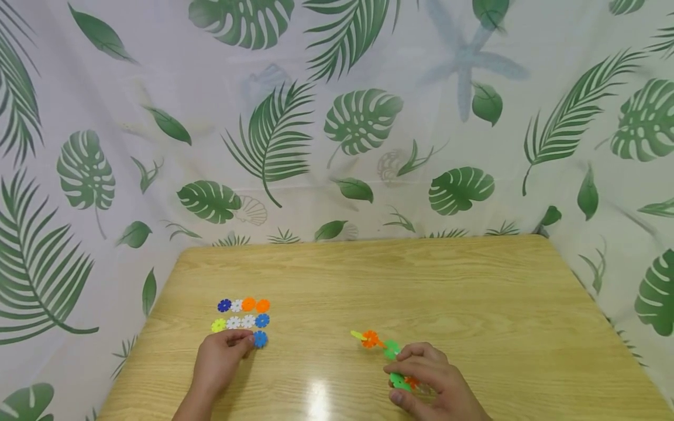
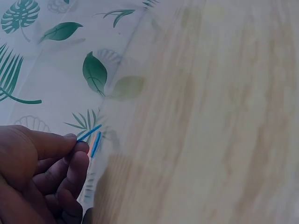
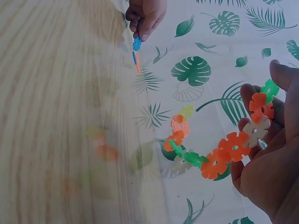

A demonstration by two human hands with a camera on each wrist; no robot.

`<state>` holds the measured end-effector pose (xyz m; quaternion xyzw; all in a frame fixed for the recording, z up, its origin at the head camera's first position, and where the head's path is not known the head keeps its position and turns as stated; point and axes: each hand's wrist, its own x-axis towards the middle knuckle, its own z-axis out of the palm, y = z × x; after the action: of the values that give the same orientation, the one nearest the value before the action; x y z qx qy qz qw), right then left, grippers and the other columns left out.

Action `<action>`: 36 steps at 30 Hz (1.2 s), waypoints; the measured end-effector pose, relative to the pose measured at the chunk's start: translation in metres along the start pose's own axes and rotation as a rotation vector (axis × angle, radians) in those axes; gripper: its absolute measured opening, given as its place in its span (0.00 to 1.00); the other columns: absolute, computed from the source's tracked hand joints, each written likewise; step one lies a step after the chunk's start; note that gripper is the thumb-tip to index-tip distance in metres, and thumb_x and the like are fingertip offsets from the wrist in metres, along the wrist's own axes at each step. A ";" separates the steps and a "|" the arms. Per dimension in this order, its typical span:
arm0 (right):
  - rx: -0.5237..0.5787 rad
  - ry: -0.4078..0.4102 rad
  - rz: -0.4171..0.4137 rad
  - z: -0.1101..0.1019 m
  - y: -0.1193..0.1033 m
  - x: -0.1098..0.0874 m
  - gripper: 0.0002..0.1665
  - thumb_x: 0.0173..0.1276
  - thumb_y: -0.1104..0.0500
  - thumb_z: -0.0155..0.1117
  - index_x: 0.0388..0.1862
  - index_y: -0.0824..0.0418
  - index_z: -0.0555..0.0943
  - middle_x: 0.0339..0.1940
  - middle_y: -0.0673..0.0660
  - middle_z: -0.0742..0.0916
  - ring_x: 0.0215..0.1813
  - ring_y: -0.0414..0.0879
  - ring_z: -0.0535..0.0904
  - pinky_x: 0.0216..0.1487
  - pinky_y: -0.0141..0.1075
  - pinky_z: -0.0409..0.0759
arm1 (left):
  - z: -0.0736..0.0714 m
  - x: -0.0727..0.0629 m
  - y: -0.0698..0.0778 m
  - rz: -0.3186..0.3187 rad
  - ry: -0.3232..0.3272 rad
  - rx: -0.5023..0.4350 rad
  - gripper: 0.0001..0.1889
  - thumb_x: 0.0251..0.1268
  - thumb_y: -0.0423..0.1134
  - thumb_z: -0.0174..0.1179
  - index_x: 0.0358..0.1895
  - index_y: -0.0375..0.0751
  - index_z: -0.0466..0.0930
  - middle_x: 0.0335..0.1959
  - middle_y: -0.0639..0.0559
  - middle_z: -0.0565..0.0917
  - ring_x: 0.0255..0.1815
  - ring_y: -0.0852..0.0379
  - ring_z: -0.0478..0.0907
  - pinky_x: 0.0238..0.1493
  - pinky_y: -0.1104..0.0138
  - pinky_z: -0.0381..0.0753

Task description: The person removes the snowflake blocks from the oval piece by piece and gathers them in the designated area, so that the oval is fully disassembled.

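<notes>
Between thumb and forefinger, my left hand pinches a blue notched flower-shaped plastic disc at the table's left side. The disc shows nearly edge-on in the left wrist view, tilted at the fingertips. My right hand holds a chain of interlocked flower discs over the right half of the table. In the right wrist view the chain runs in orange, green, whitish and yellow pieces, curving out from the curled fingers. Part of it lies hidden behind the hand.
Just beyond my left hand, two rows of loose discs lie flat: a dark blue disc, white and orange ones behind; a yellow disc, white ones and a blue disc nearer. A leaf-patterned cloth hangs along the wooden table's far edge.
</notes>
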<state>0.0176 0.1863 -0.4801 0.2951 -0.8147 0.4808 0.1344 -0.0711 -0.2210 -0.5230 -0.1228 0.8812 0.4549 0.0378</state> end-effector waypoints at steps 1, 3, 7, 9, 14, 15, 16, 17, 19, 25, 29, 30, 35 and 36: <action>0.003 0.001 -0.001 0.000 0.001 0.000 0.28 0.62 0.68 0.77 0.58 0.46 0.86 0.52 0.44 0.85 0.53 0.43 0.74 0.52 0.39 0.73 | 0.000 0.001 0.000 -0.007 -0.003 0.000 0.10 0.70 0.41 0.69 0.46 0.40 0.91 0.34 0.53 0.89 0.34 0.57 0.84 0.32 0.65 0.81; 0.001 0.006 -0.010 0.001 0.002 0.000 0.28 0.62 0.68 0.77 0.58 0.46 0.86 0.52 0.44 0.85 0.53 0.43 0.74 0.52 0.39 0.73 | 0.001 0.003 0.000 -0.014 -0.001 0.017 0.10 0.70 0.41 0.69 0.46 0.40 0.91 0.35 0.54 0.90 0.35 0.58 0.85 0.34 0.65 0.81; -0.014 0.017 -0.033 0.002 0.003 0.000 0.29 0.61 0.68 0.77 0.59 0.45 0.86 0.51 0.43 0.85 0.54 0.43 0.75 0.52 0.38 0.73 | 0.002 0.007 0.000 -0.004 0.020 0.059 0.09 0.69 0.41 0.69 0.44 0.40 0.91 0.35 0.54 0.90 0.36 0.59 0.85 0.36 0.65 0.81; -0.012 0.012 -0.032 0.001 0.002 0.001 0.29 0.61 0.68 0.77 0.59 0.45 0.86 0.50 0.43 0.86 0.54 0.43 0.75 0.53 0.38 0.73 | 0.002 0.008 0.000 0.007 0.031 0.080 0.09 0.68 0.42 0.70 0.44 0.40 0.91 0.34 0.54 0.90 0.36 0.59 0.85 0.36 0.65 0.81; -0.009 -0.009 -0.019 0.000 0.000 0.002 0.28 0.62 0.68 0.77 0.58 0.46 0.86 0.49 0.42 0.87 0.55 0.43 0.74 0.55 0.39 0.72 | 0.002 0.008 -0.002 0.035 0.048 0.120 0.09 0.68 0.42 0.70 0.42 0.40 0.91 0.32 0.55 0.90 0.34 0.60 0.84 0.36 0.64 0.81; -0.009 -0.011 -0.019 0.000 -0.001 0.002 0.27 0.62 0.67 0.77 0.58 0.46 0.86 0.49 0.41 0.87 0.55 0.43 0.74 0.54 0.39 0.72 | 0.002 0.008 -0.002 0.037 0.051 0.123 0.09 0.68 0.42 0.70 0.42 0.40 0.91 0.32 0.55 0.90 0.33 0.60 0.84 0.36 0.64 0.81; -0.009 -0.013 -0.019 0.000 -0.002 0.002 0.27 0.62 0.67 0.77 0.58 0.46 0.86 0.49 0.41 0.87 0.55 0.43 0.74 0.55 0.39 0.72 | 0.002 0.008 -0.002 0.039 0.055 0.128 0.09 0.68 0.42 0.70 0.42 0.41 0.91 0.31 0.55 0.89 0.33 0.60 0.83 0.36 0.64 0.81; -0.008 -0.013 -0.021 0.000 -0.002 0.002 0.27 0.62 0.67 0.77 0.58 0.46 0.86 0.49 0.41 0.86 0.55 0.43 0.75 0.54 0.39 0.72 | 0.003 0.009 -0.002 0.040 0.058 0.132 0.09 0.68 0.43 0.71 0.42 0.41 0.91 0.31 0.56 0.89 0.33 0.60 0.83 0.36 0.65 0.80; -0.004 -0.013 -0.027 0.001 -0.002 0.003 0.27 0.62 0.67 0.77 0.58 0.47 0.86 0.49 0.42 0.86 0.54 0.43 0.75 0.54 0.39 0.72 | 0.004 0.010 -0.002 0.041 0.062 0.134 0.09 0.68 0.44 0.71 0.41 0.42 0.91 0.31 0.56 0.89 0.32 0.60 0.82 0.35 0.65 0.80; -0.012 -0.017 -0.037 0.000 -0.001 0.004 0.27 0.62 0.67 0.77 0.59 0.47 0.86 0.50 0.43 0.86 0.55 0.42 0.74 0.53 0.39 0.72 | 0.005 0.013 -0.001 0.043 0.061 0.145 0.10 0.68 0.45 0.70 0.42 0.41 0.91 0.31 0.56 0.88 0.33 0.59 0.81 0.36 0.64 0.79; -0.016 -0.017 -0.025 0.001 -0.001 0.002 0.27 0.62 0.66 0.78 0.59 0.46 0.86 0.51 0.43 0.85 0.54 0.43 0.74 0.53 0.39 0.72 | 0.006 0.010 -0.002 0.049 0.061 0.158 0.09 0.69 0.45 0.70 0.42 0.43 0.91 0.31 0.57 0.88 0.34 0.59 0.81 0.40 0.62 0.78; -0.019 -0.012 -0.026 0.001 0.000 0.002 0.28 0.62 0.66 0.78 0.59 0.46 0.86 0.51 0.43 0.85 0.54 0.43 0.74 0.53 0.39 0.72 | 0.006 0.008 -0.003 0.054 0.064 0.157 0.09 0.69 0.45 0.70 0.42 0.44 0.90 0.31 0.57 0.88 0.34 0.59 0.81 0.41 0.62 0.78; -0.013 -0.003 -0.044 0.002 0.002 0.000 0.29 0.62 0.67 0.77 0.59 0.46 0.85 0.50 0.41 0.86 0.54 0.43 0.75 0.53 0.39 0.71 | 0.009 -0.002 0.000 0.085 0.052 0.102 0.06 0.68 0.43 0.70 0.40 0.46 0.90 0.32 0.57 0.87 0.35 0.59 0.81 0.41 0.63 0.78; -0.011 -0.005 -0.048 0.002 0.002 0.001 0.29 0.62 0.68 0.77 0.59 0.46 0.85 0.48 0.40 0.86 0.54 0.42 0.75 0.53 0.39 0.71 | 0.010 -0.004 0.001 0.094 0.046 0.079 0.06 0.68 0.43 0.70 0.41 0.45 0.90 0.33 0.57 0.87 0.35 0.59 0.81 0.40 0.64 0.79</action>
<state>0.0160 0.1855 -0.4821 0.3151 -0.8101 0.4724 0.1457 -0.0684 -0.2111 -0.5275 -0.0900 0.9041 0.4178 0.0011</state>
